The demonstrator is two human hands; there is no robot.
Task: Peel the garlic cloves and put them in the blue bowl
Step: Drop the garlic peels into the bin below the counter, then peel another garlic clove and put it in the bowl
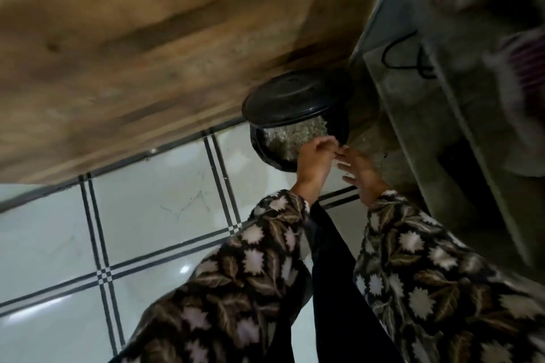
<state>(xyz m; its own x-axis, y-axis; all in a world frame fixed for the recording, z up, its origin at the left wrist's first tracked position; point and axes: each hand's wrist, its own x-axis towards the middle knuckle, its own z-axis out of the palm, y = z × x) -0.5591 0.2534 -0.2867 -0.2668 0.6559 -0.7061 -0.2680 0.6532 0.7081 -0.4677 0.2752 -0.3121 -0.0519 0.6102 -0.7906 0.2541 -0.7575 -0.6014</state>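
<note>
Blurred, tilted view down over a white tiled floor (153, 215). Black bin (298, 127) at about one o'clock from centre, against a brown wall (147, 38), lid tipped up, mouth facing the hands, pale scraps (295, 135) inside. Left hand (317, 162) curled over the bin's rim, fingers pinched; contents too blurred to tell. Right hand (361, 174) just beside it, fingers loosely spread, empty-looking. Grey concrete ledge (442, 115) at three o'clock. No garlic or blue bowl distinguishable. Leaf-print sleeves (265, 274) below.
</note>
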